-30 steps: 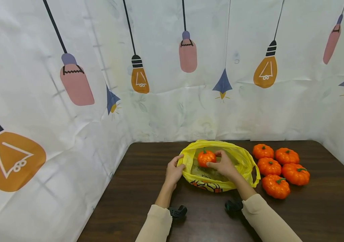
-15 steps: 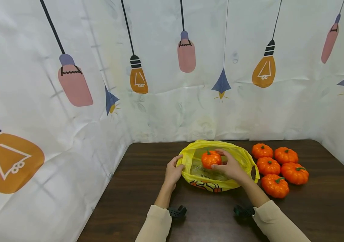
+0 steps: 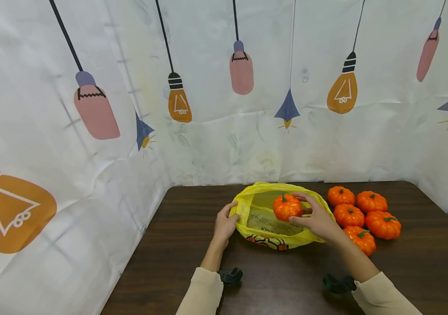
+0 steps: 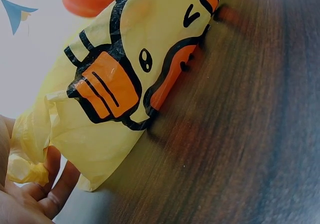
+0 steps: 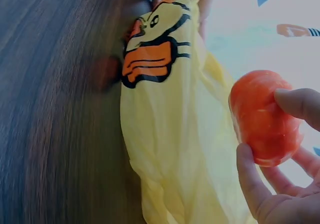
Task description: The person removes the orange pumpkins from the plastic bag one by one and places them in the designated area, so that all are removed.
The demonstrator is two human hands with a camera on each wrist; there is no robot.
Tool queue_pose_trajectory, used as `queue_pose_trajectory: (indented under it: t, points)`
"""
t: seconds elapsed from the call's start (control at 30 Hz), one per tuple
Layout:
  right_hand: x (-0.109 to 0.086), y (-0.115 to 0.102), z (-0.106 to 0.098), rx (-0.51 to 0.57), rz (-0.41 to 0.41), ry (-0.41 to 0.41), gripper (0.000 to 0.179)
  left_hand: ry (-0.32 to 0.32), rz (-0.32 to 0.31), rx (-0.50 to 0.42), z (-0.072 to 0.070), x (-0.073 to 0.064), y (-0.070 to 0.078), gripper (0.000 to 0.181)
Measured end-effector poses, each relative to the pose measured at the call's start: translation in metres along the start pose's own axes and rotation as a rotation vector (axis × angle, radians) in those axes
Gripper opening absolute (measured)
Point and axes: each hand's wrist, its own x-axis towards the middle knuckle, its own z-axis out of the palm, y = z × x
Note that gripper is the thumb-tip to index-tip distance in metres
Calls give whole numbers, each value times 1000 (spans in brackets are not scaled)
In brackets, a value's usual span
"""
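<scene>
A small orange pumpkin [image 3: 287,207] with a green stem is held between the thumb and fingers of my right hand [image 3: 318,221], over the mouth of a yellow plastic bag [image 3: 265,188]. In the right wrist view the pumpkin [image 5: 265,116] shows beside the bag's upper edge, above the table. My left hand [image 3: 225,223] pinches the bag's left rim and keeps it spread. A duck print [image 4: 145,59] covers the bag's near side in the left wrist view. The bag's mouth faces up and shows its inner wall.
Several more orange pumpkins [image 3: 371,202] sit grouped on the dark wooden table [image 3: 192,205], right of the bag. A white curtain [image 3: 216,144] printed with lamps hangs behind and at the left. Each wrist wears a dark camera mount [image 3: 230,275].
My right hand has moved right with the pumpkin and it appears a little larger, from inside the bag's opening toward its right rim. The left hand keeps its place on the rim.
</scene>
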Motion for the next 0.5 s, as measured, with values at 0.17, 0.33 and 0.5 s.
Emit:
queue_pose_trajectory:
  t: [0.17, 0.33, 0.5]
  points:
    - [-14, -4, -11, -60, -22, 25, 81, -1, 1, 1, 0, -2, 2, 47]
    - [-26, -1, -23, -76, -32, 37, 81, -2, 3, 4, -1, -2, 2, 47]
    - [-36, 3, -35, -81, -34, 41, 81, 5, 2, 16, -1, -3, 2, 47]
